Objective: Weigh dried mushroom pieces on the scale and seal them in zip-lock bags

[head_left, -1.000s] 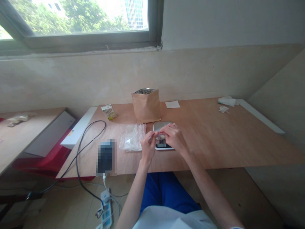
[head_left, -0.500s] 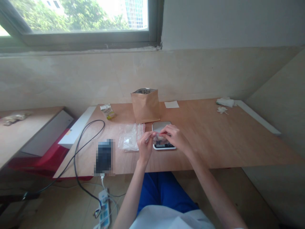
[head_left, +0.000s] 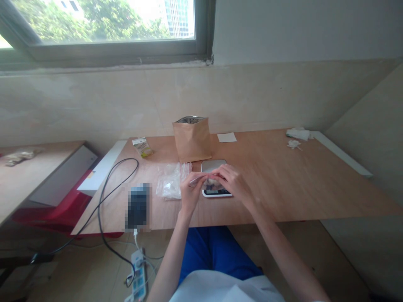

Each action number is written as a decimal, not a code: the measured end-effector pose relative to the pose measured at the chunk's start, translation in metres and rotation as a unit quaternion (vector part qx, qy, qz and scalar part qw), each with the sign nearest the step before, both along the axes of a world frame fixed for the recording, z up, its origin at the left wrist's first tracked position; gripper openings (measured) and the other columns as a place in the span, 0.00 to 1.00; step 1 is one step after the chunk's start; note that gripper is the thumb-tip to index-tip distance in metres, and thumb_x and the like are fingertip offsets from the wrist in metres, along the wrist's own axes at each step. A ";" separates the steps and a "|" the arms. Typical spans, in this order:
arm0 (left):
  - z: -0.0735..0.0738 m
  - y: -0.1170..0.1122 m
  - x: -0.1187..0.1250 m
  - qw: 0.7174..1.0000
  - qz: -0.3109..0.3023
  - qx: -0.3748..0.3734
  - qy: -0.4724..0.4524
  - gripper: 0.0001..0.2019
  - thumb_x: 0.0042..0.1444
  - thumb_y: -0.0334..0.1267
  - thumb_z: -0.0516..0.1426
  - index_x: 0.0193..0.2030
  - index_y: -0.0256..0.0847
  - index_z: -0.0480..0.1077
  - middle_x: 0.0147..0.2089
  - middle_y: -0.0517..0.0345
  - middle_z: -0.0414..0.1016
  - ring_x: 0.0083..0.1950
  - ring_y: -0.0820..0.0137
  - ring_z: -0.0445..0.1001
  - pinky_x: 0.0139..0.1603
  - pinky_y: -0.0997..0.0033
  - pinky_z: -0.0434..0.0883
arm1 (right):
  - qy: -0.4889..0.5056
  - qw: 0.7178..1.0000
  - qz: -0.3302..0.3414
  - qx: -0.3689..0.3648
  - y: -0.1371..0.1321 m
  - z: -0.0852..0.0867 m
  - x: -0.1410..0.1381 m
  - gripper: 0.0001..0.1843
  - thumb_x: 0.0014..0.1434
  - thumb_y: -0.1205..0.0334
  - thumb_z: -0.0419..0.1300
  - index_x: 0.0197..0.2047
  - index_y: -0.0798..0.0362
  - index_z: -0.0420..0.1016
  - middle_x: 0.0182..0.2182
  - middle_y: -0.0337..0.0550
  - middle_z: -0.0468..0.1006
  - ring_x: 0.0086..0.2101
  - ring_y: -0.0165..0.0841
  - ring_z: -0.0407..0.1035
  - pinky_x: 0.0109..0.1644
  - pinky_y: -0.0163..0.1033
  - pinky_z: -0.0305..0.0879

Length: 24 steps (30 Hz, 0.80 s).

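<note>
My left hand [head_left: 190, 191] and my right hand [head_left: 232, 180] pinch the top edge of a small clear zip bag [head_left: 213, 184] between them. Something pale and dark shows inside the bag, too blurred to name. It hangs over a white kitchen scale [head_left: 217, 194], whose metal plate shows just behind my fingers. Left of my left hand lies a pile of clear plastic zip bags [head_left: 170, 184] with red seal lines. Behind the scale a brown paper pouch [head_left: 192, 140] stands upright with its top open and some contents visible.
A small box [head_left: 142, 147] and a white card [head_left: 227, 137] lie toward the back of the wooden table [head_left: 283, 180]. White packets [head_left: 298, 134] are at the far right. A black cable [head_left: 100, 197] loops past a pixelated dark device [head_left: 137, 207]; a power strip [head_left: 138, 277] is below.
My left hand has shifted slightly left along the bag's top edge, its fingers straighter. My right hand stays nearly in place, still pinching. The things on the table are unchanged.
</note>
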State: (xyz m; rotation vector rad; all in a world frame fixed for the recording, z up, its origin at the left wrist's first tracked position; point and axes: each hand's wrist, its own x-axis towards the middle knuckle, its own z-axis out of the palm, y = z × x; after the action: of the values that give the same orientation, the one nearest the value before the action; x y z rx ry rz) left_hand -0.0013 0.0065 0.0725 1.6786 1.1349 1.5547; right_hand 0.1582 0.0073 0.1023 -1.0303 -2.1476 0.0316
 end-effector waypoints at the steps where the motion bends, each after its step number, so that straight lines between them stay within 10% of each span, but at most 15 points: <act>1: 0.001 0.000 0.000 1.000 0.001 -0.001 0.000 0.05 0.53 0.39 0.58 0.32 0.41 0.75 0.34 0.57 0.78 0.37 0.70 0.74 0.41 0.70 0.69 | 0.014 1.000 0.006 -0.019 -0.001 0.001 0.001 0.07 0.62 0.60 0.54 0.36 0.52 0.70 0.31 0.42 0.76 0.34 0.34 0.68 0.40 0.38 0.63; 24: -0.002 -0.001 0.004 1.000 -0.018 0.019 0.004 0.05 0.53 0.37 0.58 0.35 0.41 0.74 0.35 0.55 0.77 0.39 0.69 0.74 0.40 0.68 0.71 | -0.025 0.999 -0.023 0.031 -0.004 0.004 0.003 0.09 0.63 0.67 0.50 0.32 0.52 0.69 0.28 0.42 0.74 0.32 0.34 0.66 0.38 0.38 0.61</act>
State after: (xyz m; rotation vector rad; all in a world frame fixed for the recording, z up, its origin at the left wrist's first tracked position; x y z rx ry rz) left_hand 0.0030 0.0052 0.0710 1.7232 1.0799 1.5579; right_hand 0.1611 0.0036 0.1059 -1.0544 -2.1551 -0.0823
